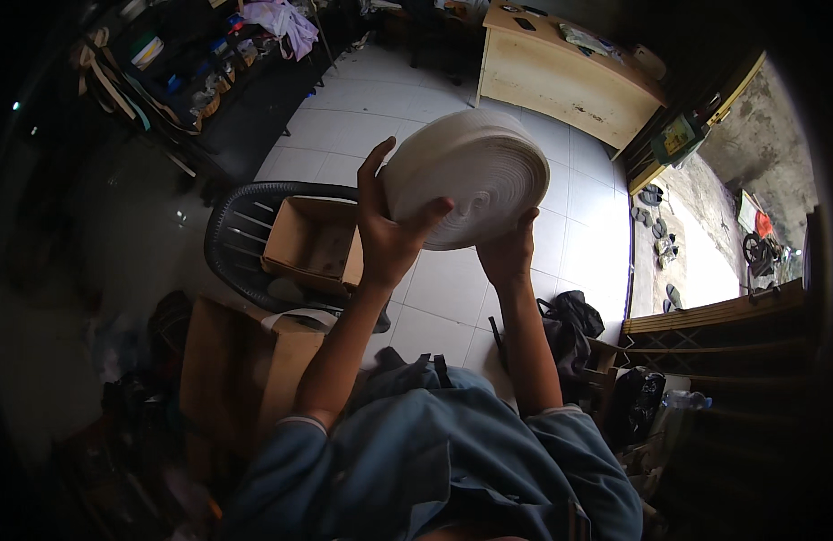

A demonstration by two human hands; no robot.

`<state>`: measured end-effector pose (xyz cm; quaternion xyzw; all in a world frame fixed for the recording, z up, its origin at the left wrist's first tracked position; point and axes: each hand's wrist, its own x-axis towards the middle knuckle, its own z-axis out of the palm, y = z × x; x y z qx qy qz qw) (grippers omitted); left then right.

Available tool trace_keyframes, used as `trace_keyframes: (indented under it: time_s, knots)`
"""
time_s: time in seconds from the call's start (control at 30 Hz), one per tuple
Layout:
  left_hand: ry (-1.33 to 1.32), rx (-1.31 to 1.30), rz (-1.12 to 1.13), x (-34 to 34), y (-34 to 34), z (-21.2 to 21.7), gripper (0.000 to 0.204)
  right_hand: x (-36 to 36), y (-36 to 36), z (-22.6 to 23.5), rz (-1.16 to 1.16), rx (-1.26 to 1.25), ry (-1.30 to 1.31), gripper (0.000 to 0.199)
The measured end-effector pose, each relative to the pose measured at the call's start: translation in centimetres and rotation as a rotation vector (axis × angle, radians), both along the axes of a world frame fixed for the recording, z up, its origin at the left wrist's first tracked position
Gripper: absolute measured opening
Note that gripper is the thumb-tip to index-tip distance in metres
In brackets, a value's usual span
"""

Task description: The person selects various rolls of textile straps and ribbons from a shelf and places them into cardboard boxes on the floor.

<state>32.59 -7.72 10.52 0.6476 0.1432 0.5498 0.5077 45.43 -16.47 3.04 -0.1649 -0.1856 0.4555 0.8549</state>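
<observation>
A large roll of white webbing tape [471, 176], wound in a flat spiral, is held up in front of me above the tiled floor. My left hand [391, 221] grips its left side, with the thumb across the flat face and the fingers behind the rim. From the lower right, my right hand [509, 248] supports the roll; its fingers are partly hidden behind it. The roll is tilted, so its coiled face is turned toward me. Below my left forearm, an open cardboard box [295, 236] sits on a black plastic chair [232, 221].
A larger cardboard box [223, 361] stands at lower left. Ahead is a wooden desk [561, 77]; a dark table [218, 135] with clutter is at far left. Black bags [570, 329] lie at right, near a doorway with several shoes [660, 230] outside.
</observation>
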Motion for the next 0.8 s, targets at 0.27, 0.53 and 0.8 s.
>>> trace_keyframes:
  time_s: [0.27, 0.53, 0.8]
  knots:
    - [-0.018, -0.104, -0.086, 7.8, 3.7, 2.7, 0.072, 2.2, 5.2, -0.6, 0.108, -0.278, -0.161, 0.066]
    - [0.045, 0.144, -0.204, 12.5, 15.9, 3.5, 0.068, 13.7, 7.2, 1.8, -0.075, -0.571, -1.079, 0.058]
    - [0.261, 0.234, -0.368, 15.9, 25.1, 1.6, 0.066, 20.6, 11.8, 5.2, -0.087, -0.677, -1.370, 0.050]
